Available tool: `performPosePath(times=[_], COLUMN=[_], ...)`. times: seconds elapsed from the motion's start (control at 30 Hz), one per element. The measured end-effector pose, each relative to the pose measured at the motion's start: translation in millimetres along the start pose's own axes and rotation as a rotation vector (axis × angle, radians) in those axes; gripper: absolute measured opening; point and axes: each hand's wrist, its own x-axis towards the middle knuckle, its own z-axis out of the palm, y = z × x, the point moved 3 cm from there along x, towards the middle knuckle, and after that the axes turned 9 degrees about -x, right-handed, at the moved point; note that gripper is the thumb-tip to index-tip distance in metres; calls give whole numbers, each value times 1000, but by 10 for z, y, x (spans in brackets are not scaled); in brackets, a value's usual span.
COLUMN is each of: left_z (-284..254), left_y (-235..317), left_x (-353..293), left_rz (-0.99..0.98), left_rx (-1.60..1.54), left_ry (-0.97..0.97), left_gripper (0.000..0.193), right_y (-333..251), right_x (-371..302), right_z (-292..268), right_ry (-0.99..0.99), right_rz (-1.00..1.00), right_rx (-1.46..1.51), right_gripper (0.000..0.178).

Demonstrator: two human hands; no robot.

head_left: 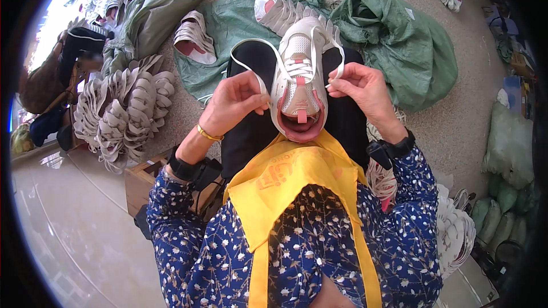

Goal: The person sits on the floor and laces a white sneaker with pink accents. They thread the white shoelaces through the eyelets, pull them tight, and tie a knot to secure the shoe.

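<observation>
A white and pink sneaker upper rests between my knees, its pink-lined opening facing me. White lace crosses its front, and both loose ends come out in wide loops. My left hand is closed, pinching one lace end just left of the shoe. On the other side, my right hand pinches the other lace end between thumb and fingers. The shoe's underside is hidden. A yellow apron covers my lap right below the heel.
Beyond my knees lie green woven sacks and a row of stacked shoe pieces. A large heap of pale shoe pieces is at left, near a wooden box. White lace bundles hang at my right. Another person sits far left.
</observation>
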Motion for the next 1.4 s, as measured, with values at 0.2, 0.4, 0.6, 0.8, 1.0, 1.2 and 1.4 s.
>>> performPosePath(times=[0.2,0.4,0.6,0.8,1.0,1.2,1.4], left_z=[94,88,96,116,100,159,191], left_y=[-56,-125,-127,-128,-143,-208,-202], left_x=[99,101,86,76,68,116,163], left_rz=[116,128,154,143,182,269,264], left_rx=[-42,2,-31,-27,-99,-150,92], left_ry=[129,162,162,171,159,220,335], left_gripper=[14,14,13,12,11,9,10], right_y=[99,85,26,-69,-257,-110,-15], right_x=[44,52,16,-24,-84,-31,-71], right_z=[160,157,221,263,491,339,281], right_ry=[50,103,138,196,211,156,181], right_rz=[-107,-136,-166,-258,-605,-278,-244], right_rx=[-81,-220,-228,-457,-886,-561,-511], right_gripper=[9,7,7,9,9,8,11])
